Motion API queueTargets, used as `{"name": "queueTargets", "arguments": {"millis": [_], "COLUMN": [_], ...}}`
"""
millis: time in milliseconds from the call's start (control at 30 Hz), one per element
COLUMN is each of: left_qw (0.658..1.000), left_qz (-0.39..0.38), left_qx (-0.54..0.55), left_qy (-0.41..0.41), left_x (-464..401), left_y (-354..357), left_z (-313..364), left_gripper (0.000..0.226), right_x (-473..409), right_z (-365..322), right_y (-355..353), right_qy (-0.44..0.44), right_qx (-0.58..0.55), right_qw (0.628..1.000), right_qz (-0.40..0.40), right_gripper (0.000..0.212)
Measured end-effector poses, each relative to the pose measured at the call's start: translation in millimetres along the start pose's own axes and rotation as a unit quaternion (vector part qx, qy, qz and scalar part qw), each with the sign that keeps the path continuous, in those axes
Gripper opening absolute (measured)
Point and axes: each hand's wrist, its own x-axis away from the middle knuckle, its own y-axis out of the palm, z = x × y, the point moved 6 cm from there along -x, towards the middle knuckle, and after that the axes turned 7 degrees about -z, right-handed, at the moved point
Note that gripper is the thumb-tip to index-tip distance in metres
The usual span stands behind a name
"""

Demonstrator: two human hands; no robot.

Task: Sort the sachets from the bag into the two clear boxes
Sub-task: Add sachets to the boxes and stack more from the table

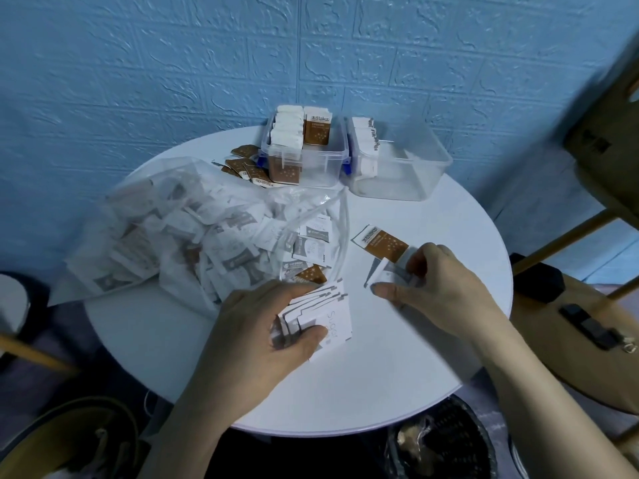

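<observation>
— Anything worn on the arms?
— No; both forearms show bare to the frame's lower edge.
— Rings, a watch?
— The left hand [273, 326] and right hand [432, 288] show none.

Round white table [397, 375]; blue brick-pattern wall [173, 63] behind; dark woven basket [446, 444] below table's near edge; wooden chair [605, 160], right.

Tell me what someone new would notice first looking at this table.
Probably the two hands near the front edge: the left hand grips a fanned stack of white sachets, the right hand pinches another white sachet. Next, the bulging clear bag of sachets at left, and two clear boxes by the blue wall.
</observation>
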Motion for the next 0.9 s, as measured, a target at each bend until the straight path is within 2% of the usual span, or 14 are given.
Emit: {"name": "queueTargets", "arguments": {"millis": [100,200,300,433,567,733,833,900], "left_qw": [1.000,1.000,1.000,1.000,1.000,0.999,0.999,0.998], "left_qz": [-0.002,-0.010,-0.013,-0.015,-0.016,-0.015,-0.012,-0.016], "left_qx": [0.007,0.007,0.007,0.004,0.001,0.041,0.041,0.044], "left_qy": [-0.001,-0.005,-0.003,0.014,0.024,0.006,0.020,0.030], "left_x": [0,0,0,-1,-1,0,-2,-1], "left_y": [1,2,2,2,3,3,4,5], "left_z": [-2,-3,-3,-2,0,-4,-1,-2], "left_gripper": [0.040,0.042,0.043,0.043,0.047,0.066,0.068,0.064], "right_x": [1,8,24,48,56,57,56,57], "right_z": [1,0,-5,-22,-44,-55,-60,-62], "right_y": [2,4,-3,-4,6,7,7,9], "right_qy": [-0.060,-0.151,-0.226,-0.306,-0.352,-0.328,-0.346,-0.365], "right_qx": [-0.125,-0.244,-0.270,-0.168,-0.036,0.035,0.068,0.038], "right_qw": [0.990,0.957,0.935,0.931,0.935,0.943,0.934,0.930], "right_qz": [-0.016,-0.035,-0.053,-0.102,-0.030,0.046,0.052,0.032], "right_gripper": [0.039,0.027,0.019,0.010,0.020,0.042,0.044,0.048]}}
